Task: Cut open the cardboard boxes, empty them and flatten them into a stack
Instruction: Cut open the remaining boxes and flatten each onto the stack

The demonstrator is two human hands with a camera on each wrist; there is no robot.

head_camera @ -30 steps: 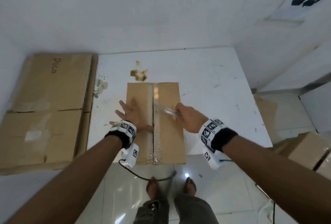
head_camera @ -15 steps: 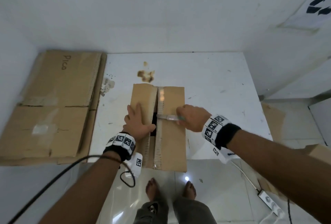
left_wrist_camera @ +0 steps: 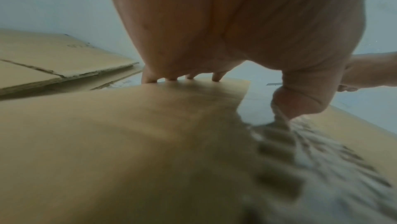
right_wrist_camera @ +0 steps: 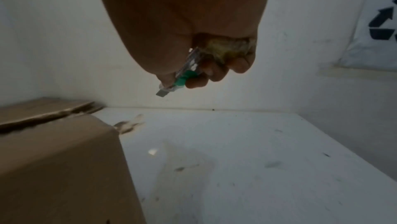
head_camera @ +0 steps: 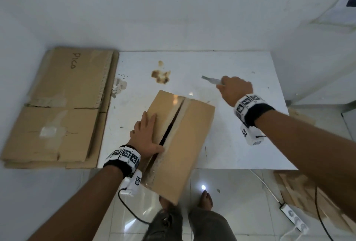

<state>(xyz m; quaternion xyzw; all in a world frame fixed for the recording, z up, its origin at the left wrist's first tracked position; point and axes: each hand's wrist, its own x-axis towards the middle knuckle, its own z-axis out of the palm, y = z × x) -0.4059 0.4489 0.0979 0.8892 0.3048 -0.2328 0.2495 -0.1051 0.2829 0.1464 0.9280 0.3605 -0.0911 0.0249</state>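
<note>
On the near edge of the white table (head_camera: 240, 144), the slit box (head_camera: 185, 144) looks light and stiff under the flat left hand (head_camera: 146, 136), best gripped by its flap edges, while the right hand (head_camera: 234, 89) clutches the cutter (head_camera: 212, 80).

Left hand (head_camera: 147, 136) lies flat, fingers extended, on the left flap of a cardboard box (head_camera: 185, 142) whose top seam gapes. Right hand (head_camera: 236, 90), beyond and right of the box, grips a cutter (head_camera: 211, 79) above the desk (head_camera: 240, 144). Flattened cardboard (head_camera: 63, 109) lies left of the left hand.
</note>
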